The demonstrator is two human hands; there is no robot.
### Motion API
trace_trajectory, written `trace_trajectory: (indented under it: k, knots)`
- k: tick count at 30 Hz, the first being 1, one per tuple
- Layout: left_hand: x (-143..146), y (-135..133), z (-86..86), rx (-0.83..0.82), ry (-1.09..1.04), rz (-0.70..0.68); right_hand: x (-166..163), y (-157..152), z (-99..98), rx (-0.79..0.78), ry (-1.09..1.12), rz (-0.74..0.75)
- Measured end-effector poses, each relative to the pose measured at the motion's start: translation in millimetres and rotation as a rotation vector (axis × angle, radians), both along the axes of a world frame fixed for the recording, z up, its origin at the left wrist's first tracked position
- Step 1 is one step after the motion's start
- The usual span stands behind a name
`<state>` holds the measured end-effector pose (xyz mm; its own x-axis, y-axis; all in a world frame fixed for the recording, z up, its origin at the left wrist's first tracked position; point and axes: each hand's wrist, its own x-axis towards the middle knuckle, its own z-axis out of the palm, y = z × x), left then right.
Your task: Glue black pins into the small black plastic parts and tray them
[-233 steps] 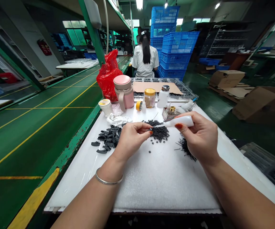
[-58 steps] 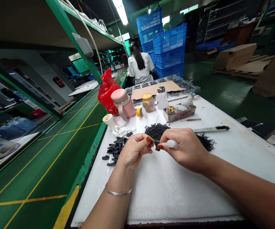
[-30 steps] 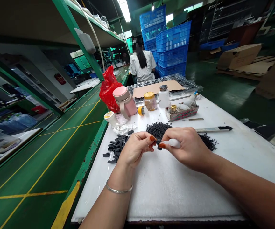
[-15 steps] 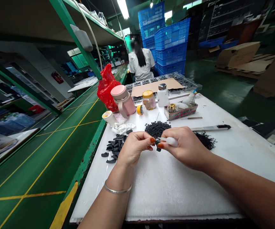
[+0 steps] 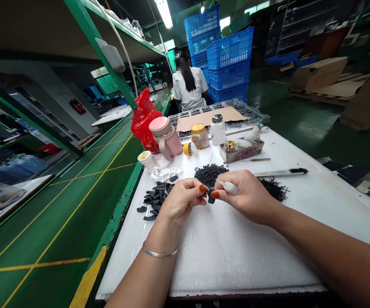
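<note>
Left grip [image 5: 181, 201] pinching a black part [image 5: 211, 199], right grip [image 5: 247, 197] a white-handled tool [image 5: 229, 187]

You count one left hand [image 5: 180, 201], one right hand [image 5: 247, 196], one co-worker [image 5: 189, 83], one pink mug [image 5: 167, 139], one white bottle [image 5: 218, 132], one amber jar [image 5: 198, 139], two stacks of blue crates [image 5: 228, 55].

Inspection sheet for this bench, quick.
Surface: white foam sheet on a green-edged bench.
Job's things: black part, white tool, black granules, black pieces, black bristles.
Clutter: pink mug, tape roll, jar, white bottle, knife, cloth.
Hands: left hand pinches the black part; right hand holds the white tool and touches the part.
Cables: white cable along the shelf post.
Surroundings: co-worker, blue crates, cardboard boxes.
</note>
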<state>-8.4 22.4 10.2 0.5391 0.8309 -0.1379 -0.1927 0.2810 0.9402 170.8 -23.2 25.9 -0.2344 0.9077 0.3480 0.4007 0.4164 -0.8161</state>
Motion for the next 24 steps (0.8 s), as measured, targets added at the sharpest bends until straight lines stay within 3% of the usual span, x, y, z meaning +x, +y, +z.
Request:
trace_trajectory:
  k: [10, 24]
  knots:
    - [-1.4, -4.1, 0.4, -0.121, -0.147, -0.163, 3.3, -0.2, -2.4, 0.066, 0.074, 0.168]
    - [-0.7, -3.6, -3.1, -0.186, -0.145, -0.258, 0.2, -0.9, -5.2, 0.059, 0.076, 0.181]
